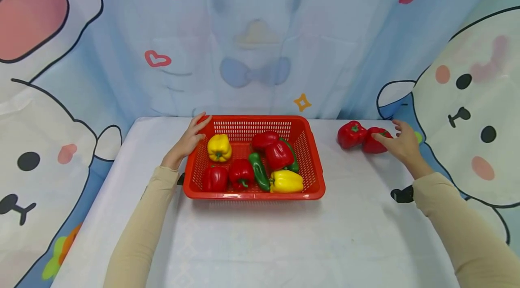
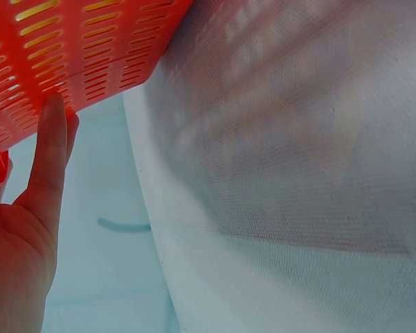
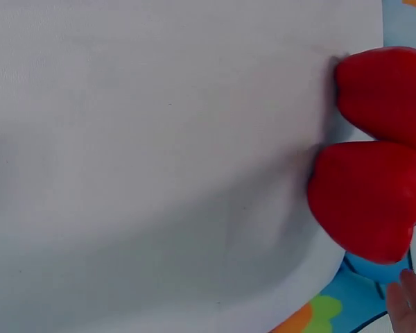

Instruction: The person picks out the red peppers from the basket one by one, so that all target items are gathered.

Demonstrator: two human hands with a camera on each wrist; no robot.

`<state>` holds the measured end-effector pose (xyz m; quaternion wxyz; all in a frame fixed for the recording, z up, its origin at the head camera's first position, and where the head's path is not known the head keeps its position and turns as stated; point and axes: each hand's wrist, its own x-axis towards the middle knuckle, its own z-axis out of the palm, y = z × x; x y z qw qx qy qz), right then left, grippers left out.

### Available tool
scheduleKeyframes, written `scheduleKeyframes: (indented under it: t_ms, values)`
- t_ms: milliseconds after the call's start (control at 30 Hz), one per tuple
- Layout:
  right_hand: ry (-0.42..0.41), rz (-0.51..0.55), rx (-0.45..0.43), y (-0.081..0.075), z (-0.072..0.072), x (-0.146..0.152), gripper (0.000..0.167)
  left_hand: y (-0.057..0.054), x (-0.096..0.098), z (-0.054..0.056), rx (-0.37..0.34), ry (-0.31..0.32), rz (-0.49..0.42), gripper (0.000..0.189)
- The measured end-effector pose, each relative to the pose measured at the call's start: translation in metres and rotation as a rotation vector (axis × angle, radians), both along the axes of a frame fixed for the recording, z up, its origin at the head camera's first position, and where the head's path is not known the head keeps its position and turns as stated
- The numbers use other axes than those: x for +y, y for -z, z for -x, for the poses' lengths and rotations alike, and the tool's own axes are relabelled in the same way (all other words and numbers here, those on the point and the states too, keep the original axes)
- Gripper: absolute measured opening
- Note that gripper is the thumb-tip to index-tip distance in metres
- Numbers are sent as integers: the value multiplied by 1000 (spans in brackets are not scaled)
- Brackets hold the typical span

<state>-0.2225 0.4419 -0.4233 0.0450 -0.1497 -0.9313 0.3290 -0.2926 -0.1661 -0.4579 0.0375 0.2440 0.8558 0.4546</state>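
Note:
A red plastic basket (image 1: pixel 253 196) holds yellow and red bell peppers and green chili peppers. At its left rim is my left hand (image 1: pixel 188 140), fingers spread near the back corner. The left wrist view shows the fingers of this hand (image 2: pixel 28 243) extended along the perforated outer wall of the basket (image 2: pixel 90 55). Two red bell peppers lie side by side on the right, a left one (image 1: pixel 351 134) and a right one (image 1: pixel 374 140). My right hand (image 1: pixel 402 143) is beside the right pepper, fingers apart. In the right wrist view, a gap separates the visible fingertips from this pepper (image 3: pixel 367 198).
The basket stands on a white-covered table (image 1: pixel 260 247). Behind the table and at its sides hangs a blue curtain (image 1: pixel 260 17) printed with cartoon animals. Inside the basket, a yellow bell pepper (image 1: pixel 219 148) is at the back left and another yellow pepper (image 1: pixel 286 181) at the front right.

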Motion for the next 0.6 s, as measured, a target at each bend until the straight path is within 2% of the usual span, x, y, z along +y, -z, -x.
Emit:
scheduleKeyframes:
  t_ms: [367,600]
  values:
    - [-105,-109,38,-23,-2,-27,94,1,0,-1,8,-1,-2,64]
    - [-203,-137,78,-36,0,-52,90,0,1,-2,13,-3,2,64]
